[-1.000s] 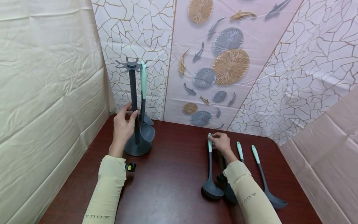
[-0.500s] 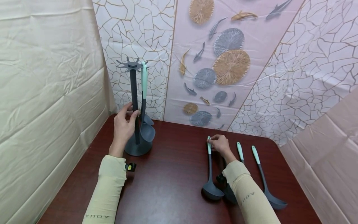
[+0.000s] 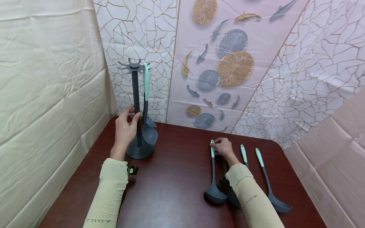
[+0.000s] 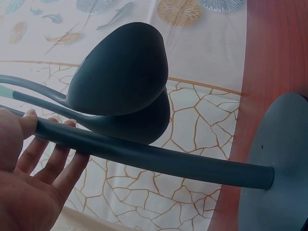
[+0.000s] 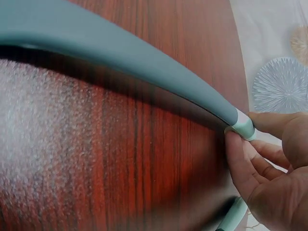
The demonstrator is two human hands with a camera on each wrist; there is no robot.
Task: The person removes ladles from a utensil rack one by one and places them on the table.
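Note:
My left hand (image 3: 125, 128) holds the dark upright pole (image 4: 159, 156) of a utensil stand, thumb on one side and fingers on the other. Two dark utensils with mint handles hang from the stand's spoked top (image 3: 134, 66); the nearer is a ladle (image 3: 150, 134), its bowl above the round base (image 3: 140, 152). At the right, my right hand (image 3: 223, 147) pinches the mint handle end of a second ladle (image 3: 215, 193) between thumb and fingers. The handle slopes along the table with the bowl toward me. In the right wrist view, shadow shows beneath its shaft (image 5: 163, 70).
Right of the held ladle lies another dark bowl (image 3: 233, 199), partly hidden by my right forearm. A mint handle (image 3: 243, 153) shows beyond the sleeve, and one more ladle (image 3: 280, 205) lies farthest right. Patterned cloth (image 3: 208, 95) hangs behind the dark red table (image 3: 171, 177).
My right hand and the ladle's handle end have moved slightly down and toward me, while the bowl stays nearly in place. The left hand keeps its hold on the pole.

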